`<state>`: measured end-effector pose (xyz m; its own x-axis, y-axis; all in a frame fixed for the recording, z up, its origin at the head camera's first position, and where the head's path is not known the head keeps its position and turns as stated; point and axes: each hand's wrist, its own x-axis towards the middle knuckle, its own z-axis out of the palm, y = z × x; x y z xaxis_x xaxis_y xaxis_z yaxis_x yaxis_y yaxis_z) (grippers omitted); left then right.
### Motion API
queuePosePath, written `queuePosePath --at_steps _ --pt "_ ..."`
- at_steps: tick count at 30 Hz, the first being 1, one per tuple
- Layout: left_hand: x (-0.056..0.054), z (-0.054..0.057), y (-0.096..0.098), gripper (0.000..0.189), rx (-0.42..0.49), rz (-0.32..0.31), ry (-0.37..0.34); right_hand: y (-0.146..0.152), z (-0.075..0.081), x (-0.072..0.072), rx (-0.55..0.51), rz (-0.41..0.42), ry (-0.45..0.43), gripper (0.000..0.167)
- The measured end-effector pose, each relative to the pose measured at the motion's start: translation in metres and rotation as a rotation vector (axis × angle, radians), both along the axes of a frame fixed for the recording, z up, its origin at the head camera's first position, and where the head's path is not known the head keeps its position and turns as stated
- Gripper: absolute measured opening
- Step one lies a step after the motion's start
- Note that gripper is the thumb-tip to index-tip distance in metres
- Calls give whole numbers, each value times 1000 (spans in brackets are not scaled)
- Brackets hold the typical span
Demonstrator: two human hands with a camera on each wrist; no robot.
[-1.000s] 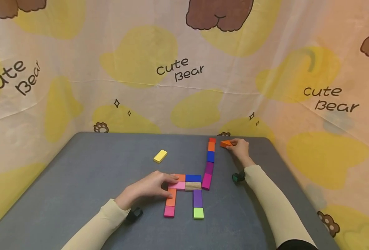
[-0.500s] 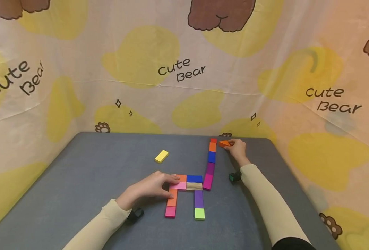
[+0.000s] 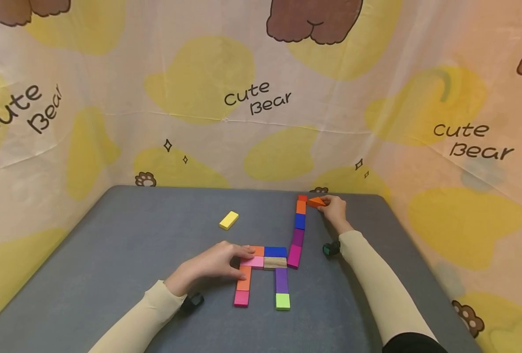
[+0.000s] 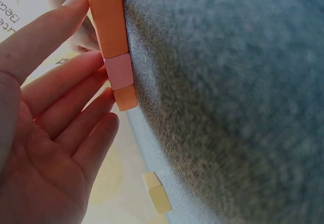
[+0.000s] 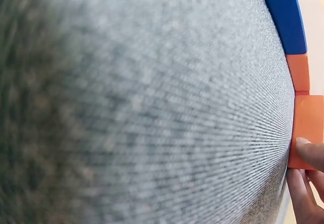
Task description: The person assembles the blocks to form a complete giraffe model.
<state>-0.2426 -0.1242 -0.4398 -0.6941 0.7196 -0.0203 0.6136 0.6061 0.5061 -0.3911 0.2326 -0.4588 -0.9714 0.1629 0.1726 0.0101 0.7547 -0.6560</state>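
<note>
My right hand pinches an orange triangular block between thumb and fingers, at the upper right of the column. Its left tip is right beside the red block and orange block at the column's far end. Below these run a blue block and two magenta-purple ones. Fingers extended, my left hand rests at the left end of the flat block arrangement. Its fingertips touch the pink block and upper orange block; the thumb lies at the lower orange block.
A yellow block lies alone farther back on the grey table. Beside the pink block sit a blue block and a wood-grain block. Purple and lime-green blocks extend toward me. A patterned cloth encloses the table.
My right hand has moved slightly left with the orange triangular block, bringing its tip close to the column's far end. My left hand stays in place on the blocks.
</note>
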Motion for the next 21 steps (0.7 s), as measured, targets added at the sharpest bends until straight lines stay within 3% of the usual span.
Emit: queuePosePath --at_steps 14,21 --pt "1 2 1 54 3 1 -9 6 -3 -2 -6 36 -4 39" --pt "1 4 1 54 -1 -3 -8 18 5 10 -20 49 61 47"
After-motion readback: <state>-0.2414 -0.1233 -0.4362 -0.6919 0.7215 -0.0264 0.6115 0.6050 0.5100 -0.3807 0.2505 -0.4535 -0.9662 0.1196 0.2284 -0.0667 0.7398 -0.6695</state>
